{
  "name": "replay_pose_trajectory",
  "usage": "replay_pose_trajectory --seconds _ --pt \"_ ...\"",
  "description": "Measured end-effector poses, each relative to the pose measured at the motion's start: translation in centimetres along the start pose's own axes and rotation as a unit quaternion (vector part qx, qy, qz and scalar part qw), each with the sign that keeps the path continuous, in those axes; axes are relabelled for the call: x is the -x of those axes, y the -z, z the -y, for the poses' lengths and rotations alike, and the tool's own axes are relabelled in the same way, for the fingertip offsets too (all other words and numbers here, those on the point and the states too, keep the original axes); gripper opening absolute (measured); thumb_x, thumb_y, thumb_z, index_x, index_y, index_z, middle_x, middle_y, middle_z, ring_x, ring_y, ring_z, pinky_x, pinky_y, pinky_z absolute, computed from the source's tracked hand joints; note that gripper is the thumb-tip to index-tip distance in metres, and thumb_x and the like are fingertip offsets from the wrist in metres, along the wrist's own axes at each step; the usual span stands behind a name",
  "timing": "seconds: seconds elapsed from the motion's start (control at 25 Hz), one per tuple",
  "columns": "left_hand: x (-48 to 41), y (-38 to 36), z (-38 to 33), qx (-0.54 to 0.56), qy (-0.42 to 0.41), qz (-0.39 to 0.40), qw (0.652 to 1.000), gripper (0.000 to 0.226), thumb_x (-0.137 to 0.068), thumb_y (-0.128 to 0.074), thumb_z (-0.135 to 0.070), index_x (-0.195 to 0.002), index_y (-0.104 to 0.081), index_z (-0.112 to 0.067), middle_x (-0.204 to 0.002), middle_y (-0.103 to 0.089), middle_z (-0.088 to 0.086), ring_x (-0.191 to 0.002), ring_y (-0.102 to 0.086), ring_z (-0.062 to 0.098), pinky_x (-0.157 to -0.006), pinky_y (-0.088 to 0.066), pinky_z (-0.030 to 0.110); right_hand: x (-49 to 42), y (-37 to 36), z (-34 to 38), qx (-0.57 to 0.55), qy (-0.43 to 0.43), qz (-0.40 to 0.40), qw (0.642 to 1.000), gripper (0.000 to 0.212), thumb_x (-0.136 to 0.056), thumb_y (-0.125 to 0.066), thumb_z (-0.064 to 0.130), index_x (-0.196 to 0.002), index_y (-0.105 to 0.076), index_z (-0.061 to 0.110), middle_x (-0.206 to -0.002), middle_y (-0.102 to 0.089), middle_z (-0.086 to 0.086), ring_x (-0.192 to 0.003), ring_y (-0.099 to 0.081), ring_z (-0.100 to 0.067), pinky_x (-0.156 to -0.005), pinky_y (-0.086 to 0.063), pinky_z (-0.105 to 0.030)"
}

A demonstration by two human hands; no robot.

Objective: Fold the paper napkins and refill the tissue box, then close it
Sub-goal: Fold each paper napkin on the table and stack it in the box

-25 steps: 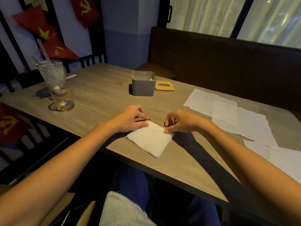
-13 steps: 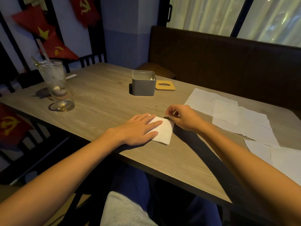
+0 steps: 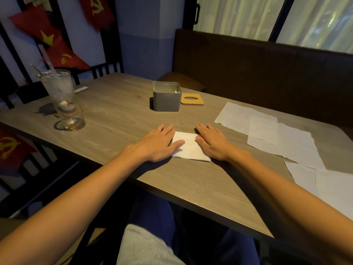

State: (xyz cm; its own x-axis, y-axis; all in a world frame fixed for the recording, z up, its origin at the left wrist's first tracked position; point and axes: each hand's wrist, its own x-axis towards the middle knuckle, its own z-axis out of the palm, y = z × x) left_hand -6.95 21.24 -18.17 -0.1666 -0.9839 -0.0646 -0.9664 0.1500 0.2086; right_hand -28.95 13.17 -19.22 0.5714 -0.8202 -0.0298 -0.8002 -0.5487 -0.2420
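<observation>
A small folded white napkin [image 3: 190, 147] lies flat on the wooden table [image 3: 118, 119] in front of me. My left hand [image 3: 159, 143] rests flat on its left edge, fingers spread. My right hand [image 3: 211, 141] lies flat on its right edge, also open. Behind them stands the grey tissue box [image 3: 166, 96], lidless, with a bit of white paper showing inside. Its yellow lid [image 3: 192, 99] with an oval slot lies flat beside the box on the right. Several unfolded napkins [image 3: 267, 131] are spread over the right part of the table.
A tall glass [image 3: 60, 93] with ice and a straw stands at the left, with a short glass [image 3: 73, 120] in front of it. A dark bench [image 3: 257, 73] runs behind the table. The table's near edge passes just below my forearms.
The napkin has been folded smaller. My right hand let go of its corner and now lies flat on it; both palms press down on the napkin's two sides.
</observation>
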Motion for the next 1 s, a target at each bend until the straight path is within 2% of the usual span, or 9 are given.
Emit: replay_pose_trajectory --seconds 0.12,0.24,0.44,0.52,0.6,0.72,0.84,1.0 --pt "-1.4 0.1 -0.4 0.041 -0.077 -0.034 0.996 0.060 -0.107 -0.026 -0.049 -0.161 -0.011 -0.027 -0.168 -0.008 -0.006 -0.155 -0.001 0.017 -0.125 -0.006 0.045 0.6 0.2 1.3 -0.004 0.042 -0.037 0.998 0.060 -0.106 -0.025 0.044 -0.159 -0.013 0.018 -0.166 -0.012 -0.002 -0.153 -0.005 -0.018 -0.124 -0.003 -0.040" --pt "-1.6 -1.6 -0.5 -0.003 -0.118 0.002 0.993 0.056 -0.108 -0.018 -0.046 -0.161 -0.006 -0.030 -0.168 -0.004 -0.008 -0.155 0.001 0.012 -0.126 -0.001 0.045 1.0 -0.9 2.6 0.023 0.072 0.014 0.997 0.068 -0.103 -0.018 0.056 -0.159 -0.006 0.018 -0.167 -0.007 -0.003 -0.153 -0.003 -0.017 -0.125 -0.002 -0.044" --pt "-0.8 -1.1 1.6 -0.069 -0.077 0.034 0.994 0.070 -0.102 -0.013 -0.062 -0.161 0.003 -0.027 -0.168 0.007 -0.006 -0.154 0.008 0.011 -0.125 0.003 0.047 1.7 0.0 -0.1 0.085 0.016 0.080 0.993 0.077 -0.099 -0.011 0.062 -0.158 0.005 0.015 -0.166 0.009 -0.006 -0.153 0.009 -0.019 -0.124 0.004 -0.047" --pt "-0.5 -0.2 2.5 -0.069 -0.048 0.058 0.995 0.078 -0.098 -0.015 -0.070 -0.161 0.002 -0.026 -0.168 0.007 -0.007 -0.154 0.007 0.013 -0.125 0.002 0.049 2.1 1.1 -1.5 0.081 -0.019 0.081 0.993 0.080 -0.097 -0.010 0.064 -0.158 0.003 0.015 -0.166 0.007 -0.006 -0.153 0.007 -0.020 -0.124 0.003 -0.047" --pt "-0.6 0.2 2.5 -0.023 -0.034 0.026 0.999 0.078 -0.098 -0.018 -0.069 -0.161 -0.001 -0.027 -0.168 0.004 -0.008 -0.155 0.004 0.015 -0.125 -0.001 0.047 2.1 1.8 -1.8 0.055 -0.033 0.055 0.996 0.077 -0.099 -0.013 0.061 -0.158 0.000 0.014 -0.166 0.005 -0.006 -0.153 0.005 -0.021 -0.124 0.001 -0.046" --pt "-1.3 -0.6 0.9 0.028 -0.058 -0.043 0.997 0.064 -0.106 -0.022 -0.054 -0.161 -0.005 -0.027 -0.169 -0.003 -0.007 -0.155 0.001 0.014 -0.126 -0.005 0.044 1.2 1.3 1.2 0.034 0.028 0.028 0.999 0.069 -0.103 -0.017 0.054 -0.159 0.000 0.016 -0.166 0.005 -0.005 -0.153 0.007 -0.018 -0.124 0.002 -0.042" --pt "-1.4 -1.9 0.0 -0.028 -0.042 -0.015 0.999 0.060 -0.107 -0.016 -0.048 -0.161 -0.003 -0.025 -0.169 -0.001 -0.004 -0.155 0.004 0.015 -0.125 0.001 0.047 0.4 -1.1 3.5 0.060 0.059 0.055 0.995 0.067 -0.104 -0.012 0.053 -0.158 0.002 0.016 -0.166 0.007 -0.004 -0.153 0.009 -0.017 -0.124 0.005 -0.039" --pt "-0.9 -1.2 1.5 -0.057 -0.020 0.020 0.998 0.068 -0.104 -0.014 -0.059 -0.161 0.001 -0.026 -0.169 0.006 -0.005 -0.155 0.006 0.017 -0.124 0.002 0.050 0.9 -0.7 1.6 0.089 0.032 0.073 0.993 0.071 -0.103 -0.011 0.056 -0.158 0.006 0.014 -0.166 0.010 -0.006 -0.153 0.010 -0.018 -0.124 0.005 -0.044"
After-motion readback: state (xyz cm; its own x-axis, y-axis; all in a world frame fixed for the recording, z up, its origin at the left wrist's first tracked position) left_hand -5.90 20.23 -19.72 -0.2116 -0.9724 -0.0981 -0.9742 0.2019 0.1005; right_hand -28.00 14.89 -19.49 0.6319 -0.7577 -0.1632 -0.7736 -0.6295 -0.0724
